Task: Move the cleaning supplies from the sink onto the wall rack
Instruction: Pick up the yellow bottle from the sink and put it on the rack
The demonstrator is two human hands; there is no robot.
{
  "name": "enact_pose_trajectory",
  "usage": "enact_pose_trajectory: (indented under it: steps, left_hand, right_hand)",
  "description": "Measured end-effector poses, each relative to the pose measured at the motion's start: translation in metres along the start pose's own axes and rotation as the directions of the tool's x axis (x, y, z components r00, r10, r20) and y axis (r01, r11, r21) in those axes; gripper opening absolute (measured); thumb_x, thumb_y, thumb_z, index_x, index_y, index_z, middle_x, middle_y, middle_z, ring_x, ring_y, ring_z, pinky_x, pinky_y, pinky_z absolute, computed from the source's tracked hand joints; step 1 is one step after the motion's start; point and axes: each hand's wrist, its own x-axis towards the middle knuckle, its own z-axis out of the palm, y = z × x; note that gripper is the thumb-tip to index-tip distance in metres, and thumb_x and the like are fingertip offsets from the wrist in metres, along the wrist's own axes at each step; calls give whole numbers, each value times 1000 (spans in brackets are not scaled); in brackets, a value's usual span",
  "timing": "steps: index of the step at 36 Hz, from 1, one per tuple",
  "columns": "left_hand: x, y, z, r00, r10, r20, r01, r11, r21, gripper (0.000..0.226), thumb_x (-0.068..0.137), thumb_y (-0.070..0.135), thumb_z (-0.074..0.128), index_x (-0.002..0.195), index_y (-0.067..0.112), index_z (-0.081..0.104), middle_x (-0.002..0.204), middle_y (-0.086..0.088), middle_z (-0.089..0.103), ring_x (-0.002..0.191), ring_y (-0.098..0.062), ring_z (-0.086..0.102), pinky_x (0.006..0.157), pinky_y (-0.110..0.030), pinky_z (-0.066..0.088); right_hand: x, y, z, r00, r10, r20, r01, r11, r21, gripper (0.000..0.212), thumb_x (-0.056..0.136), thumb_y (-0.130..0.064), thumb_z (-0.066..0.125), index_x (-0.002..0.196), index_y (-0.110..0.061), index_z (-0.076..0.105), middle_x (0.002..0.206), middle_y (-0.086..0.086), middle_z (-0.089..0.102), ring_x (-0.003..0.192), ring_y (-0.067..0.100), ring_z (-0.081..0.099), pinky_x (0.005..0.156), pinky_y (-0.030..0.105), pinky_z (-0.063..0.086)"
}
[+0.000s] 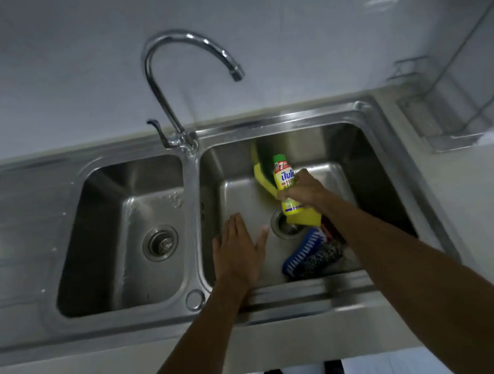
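My right hand (302, 191) grips a yellow dish-soap bottle (285, 182) with a green cap, held upright over the right basin of the steel sink (366, 119). Behind and under the bottle lies a yellow and green sponge (264, 174). A blue brush (299, 251) and a dark steel-wool scourer (323, 259) rest at the basin's front, near the drain (286, 228). My left hand (238, 256) hovers flat and open over the basin's left part, holding nothing. A wire wall rack (410, 67) is faintly visible on the wall at the right.
A curved chrome tap (167, 82) rises behind the divider between the two basins. The left basin (128, 229) holds only its drain. A pale countertop (484, 192) runs to the right, with a wall corner above it.
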Motion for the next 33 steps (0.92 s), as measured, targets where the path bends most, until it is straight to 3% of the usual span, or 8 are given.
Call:
enact_pose_trajectory:
  steps: [5,8,11,20,33]
  left_hand:
    - [23,69,-45,987,147,-72,-153,985,-85,86,97,70,22,160,13,13,168,-6,15,154,-22,16,122,-44,15]
    - [33,119,-76,970,220,-103,-234,959,-158,86,98,67,23,160,10,8,169,-7,8,155,-21,10,123,-40,11]
    - [40,163,-103,944,299,-140,-323,925,-199,89,97,71,18,161,11,3,169,-8,3,155,-21,6,125,-41,10]
    - [56,269,-163,908,389,-155,-418,833,-363,89,93,75,8,160,17,-7,169,-3,-9,155,-18,-3,125,-43,4]
    - [83,397,-178,854,507,-119,-508,762,-401,94,89,78,5,161,17,-1,169,-2,-4,156,-19,1,125,-49,6]
  right_hand:
    - [-27,-38,-82,990,-105,-93,107,994,24,30,68,-17,85,86,-23,61,92,2,71,73,11,66,60,21,50]
    - [-43,-58,-128,963,-176,-204,175,984,-22,51,64,-24,87,102,-18,53,94,-2,67,87,17,66,74,31,52]
    - [-65,-80,-175,934,-233,-271,230,972,-43,61,67,-21,86,114,-14,47,95,-2,62,90,18,63,69,30,50]
    - [-117,-134,-306,822,-350,-449,297,936,-187,65,66,-24,89,114,-11,48,103,4,67,96,23,63,80,34,51]
    - [-131,-160,-439,687,-376,-622,232,924,-302,67,65,-30,92,111,-11,47,111,7,69,101,27,67,74,29,48]
